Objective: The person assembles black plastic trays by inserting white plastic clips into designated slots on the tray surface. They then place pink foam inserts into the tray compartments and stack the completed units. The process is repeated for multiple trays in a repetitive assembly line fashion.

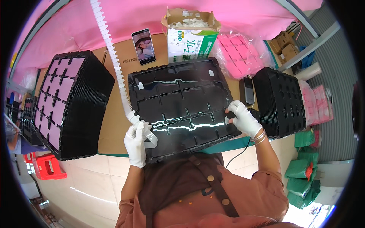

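A black plastic tray (pixel 182 99) with moulded ridges lies in front of me, its glossy surface catching the light. Two small white tabs, a left one (pixel 141 86) and a right one (pixel 211 73), sit near its far corners. My left hand (pixel 135 143), in a white glove, is closed on a long strip of white tabs (pixel 117 72) beside the tray's near left corner; the strip runs up past the far edge of the table. At the right edge, my gloved right hand (pixel 245 119) has its fingers bent in a pinch at another white tab (pixel 227 120).
Stacks of black trays stand left (pixel 85 102) and right (pixel 279 102), the left one topped with pink-purple panels. Behind are a propped phone (pixel 143 46), an open carton (pixel 192 41) of white pieces and bagged pink trays (pixel 241 53). A dark device (pixel 248 90) lies right.
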Tool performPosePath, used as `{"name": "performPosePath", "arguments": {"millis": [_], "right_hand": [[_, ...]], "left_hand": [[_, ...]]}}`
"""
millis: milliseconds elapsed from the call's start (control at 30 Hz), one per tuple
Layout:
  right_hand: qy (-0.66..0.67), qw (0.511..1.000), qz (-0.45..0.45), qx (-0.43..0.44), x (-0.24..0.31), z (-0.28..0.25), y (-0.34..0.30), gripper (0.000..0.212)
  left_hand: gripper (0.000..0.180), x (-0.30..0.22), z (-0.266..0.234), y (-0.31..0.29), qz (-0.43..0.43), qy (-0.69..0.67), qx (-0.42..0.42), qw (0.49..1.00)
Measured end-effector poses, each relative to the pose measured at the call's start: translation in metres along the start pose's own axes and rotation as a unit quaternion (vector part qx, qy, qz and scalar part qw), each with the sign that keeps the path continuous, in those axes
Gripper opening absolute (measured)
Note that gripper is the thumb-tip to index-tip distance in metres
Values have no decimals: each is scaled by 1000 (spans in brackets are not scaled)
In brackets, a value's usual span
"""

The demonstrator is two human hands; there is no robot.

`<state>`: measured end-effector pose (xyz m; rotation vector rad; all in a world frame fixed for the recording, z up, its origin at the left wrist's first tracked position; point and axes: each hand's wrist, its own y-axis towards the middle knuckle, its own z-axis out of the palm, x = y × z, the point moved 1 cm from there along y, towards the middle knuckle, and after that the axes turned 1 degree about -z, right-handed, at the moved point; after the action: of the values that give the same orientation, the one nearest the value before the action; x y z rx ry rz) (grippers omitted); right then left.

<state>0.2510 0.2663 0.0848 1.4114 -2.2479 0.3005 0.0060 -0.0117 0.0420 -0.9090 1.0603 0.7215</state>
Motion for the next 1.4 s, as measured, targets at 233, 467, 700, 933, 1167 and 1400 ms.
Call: {"name": "performPosePath", "arguments": {"millis": [233,467,700,933,1167,1400], "right_hand": [[49,994,57,80,-11,-5,3,23],[-18,999,28,12,1,5,4,25],[-32,996,-2,-79,-16,27,0,23],[8,998,-49,-33,-17,16,-4,21],[28,999,-31,14,-17,8,-3,21],[30,997,-4,-67,-6,13,-6,23]], "left_hand": [[21,-2,1,-1,-6,16,-8,1000],[24,2,-3,2,-2,31,-10,999],[24,-1,0,2,0,27,-17,1000],[23,-1,1,1,9,58,-27,998],[29,-1,1,1,2,36,-26,999],[23,2,-1,3,6,51,-25,998]]}}
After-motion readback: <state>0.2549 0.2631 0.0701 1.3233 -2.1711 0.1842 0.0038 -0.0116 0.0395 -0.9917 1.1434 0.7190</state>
